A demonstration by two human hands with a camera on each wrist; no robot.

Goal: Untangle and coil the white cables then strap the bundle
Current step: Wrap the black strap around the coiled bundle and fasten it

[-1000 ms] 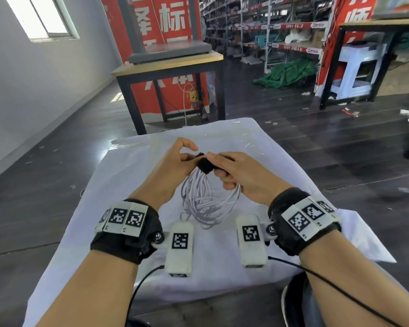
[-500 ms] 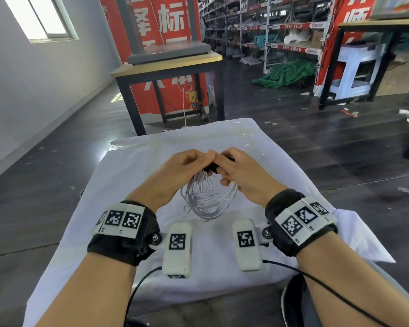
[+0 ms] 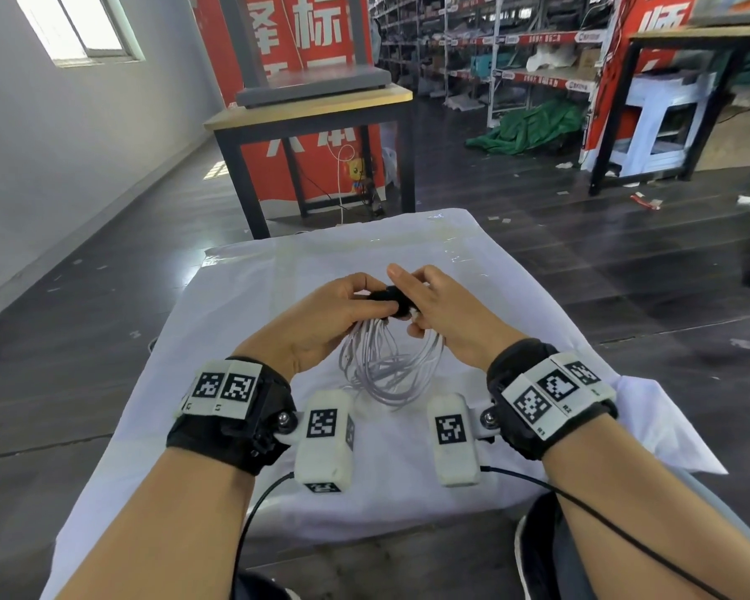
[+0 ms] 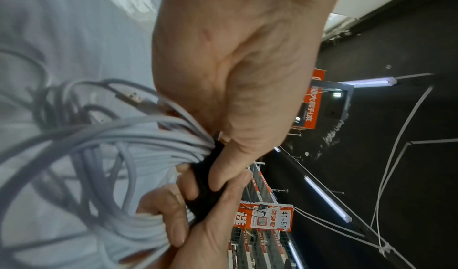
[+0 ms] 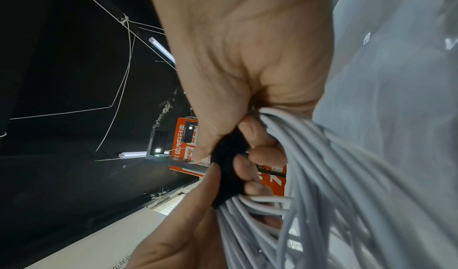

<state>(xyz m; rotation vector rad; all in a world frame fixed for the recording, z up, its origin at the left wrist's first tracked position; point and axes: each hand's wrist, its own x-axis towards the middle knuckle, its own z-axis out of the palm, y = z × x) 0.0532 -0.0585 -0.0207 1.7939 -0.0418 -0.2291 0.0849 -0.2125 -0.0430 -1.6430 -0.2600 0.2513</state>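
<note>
Above the counter [image 3: 234, 491], both hands pinch black strap [image 3: 394, 298] round white cables [image 3: 386, 365]; right forefinger lifted since (wrap nearly closed).

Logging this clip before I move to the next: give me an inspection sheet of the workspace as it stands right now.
Surface: white cloth covering the table.
Job's things: white cables coiled in a hanging bundle; black strap wrapped round its top.
Clutter: nothing seen on the cloth.
Grippers: left hand and right hand both grip the strap.
Cables: a metal plug pokes out of the coil.
Surroundings: wooden table, green tarp, stocked shelves, littered dark floor.
</note>
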